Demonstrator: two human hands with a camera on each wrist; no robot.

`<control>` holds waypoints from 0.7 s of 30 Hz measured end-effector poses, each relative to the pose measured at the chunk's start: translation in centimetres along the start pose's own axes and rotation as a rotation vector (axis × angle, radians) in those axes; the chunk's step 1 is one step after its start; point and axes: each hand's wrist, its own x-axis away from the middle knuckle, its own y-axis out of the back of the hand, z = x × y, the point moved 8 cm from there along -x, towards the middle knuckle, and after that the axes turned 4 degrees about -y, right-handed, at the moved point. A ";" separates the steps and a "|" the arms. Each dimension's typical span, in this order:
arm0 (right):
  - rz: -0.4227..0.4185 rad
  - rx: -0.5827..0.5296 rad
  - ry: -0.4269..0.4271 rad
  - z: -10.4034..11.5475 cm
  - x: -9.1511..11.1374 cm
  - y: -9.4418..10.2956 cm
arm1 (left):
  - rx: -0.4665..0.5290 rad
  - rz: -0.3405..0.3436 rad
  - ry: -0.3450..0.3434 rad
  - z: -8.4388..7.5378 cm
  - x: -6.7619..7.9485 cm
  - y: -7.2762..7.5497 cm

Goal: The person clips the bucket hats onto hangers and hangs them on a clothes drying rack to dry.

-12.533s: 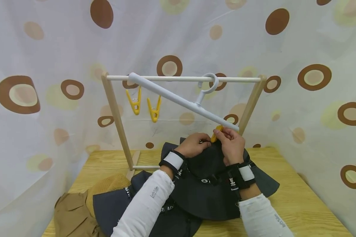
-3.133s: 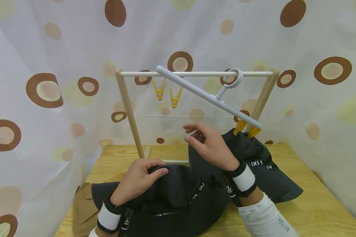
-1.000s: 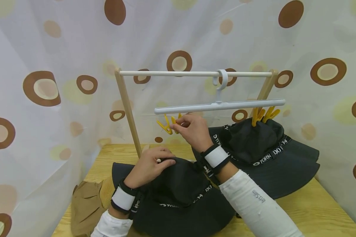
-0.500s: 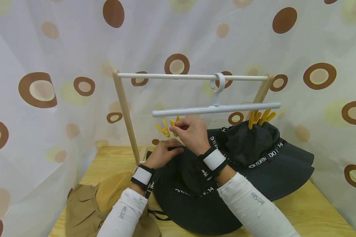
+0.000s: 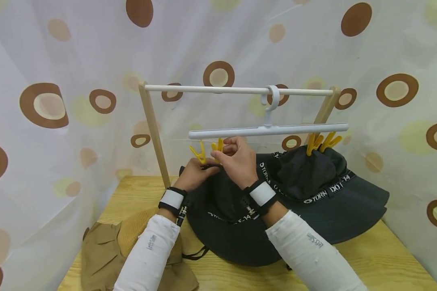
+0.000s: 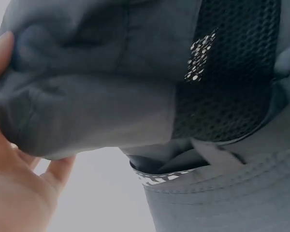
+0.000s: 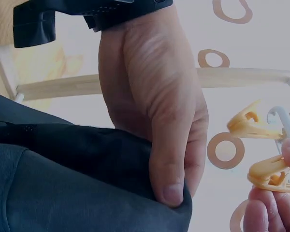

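The left hand [image 5: 195,174] pinches the crown of the near black wide-brimmed sun hat [image 5: 236,238]; its fingertips are partly concealed by the fabric. The right hand [image 5: 240,161] pinches the inner yellow clothespin [image 5: 217,146], which is largely covered by thumb and fingers. In the right wrist view, this clothespin stands apart from the crown.

The near hat is located below the left part of the white hanger [image 5: 236,132]. The right wrist strap [image 5: 263,194] obstructs part of its lettered band. The outer yellow clothespin [image 5: 200,153] is just beside the inner one; how either attaches to the hanger is hard to make out.

The hanger hooks over the rail of the drying rack [image 5: 151,133], its left end slightly lower. At its right end, two yellow clothespins [image 5: 313,144] grip the second black hat [image 5: 306,178], whose brim is overlapped by the near hat. Both hats block the rack's base from where I stand.

On the wooden table [image 5: 386,250], the left sleeve [image 5: 149,254] partly covers a mustard hat [image 5: 131,232] beside a brown pleated fabric item [image 5: 103,246], cut off at the bottom edge
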 end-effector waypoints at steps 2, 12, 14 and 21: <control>0.016 0.004 0.007 0.1 -0.1 -0.1 | 0.016 0.020 0.001 -0.1 0.1 0.5; 0.125 -0.070 -0.129 -1.4 -1.0 -0.2 | 0.244 0.076 0.028 -0.2 0.3 1.7; 0.156 -0.121 -0.165 -1.7 -1.1 -0.4 | 0.283 0.071 0.041 0.0 0.3 1.8; 0.228 -0.237 -0.275 -2.5 -1.2 -0.7 | 0.363 0.048 0.041 -0.2 0.3 1.9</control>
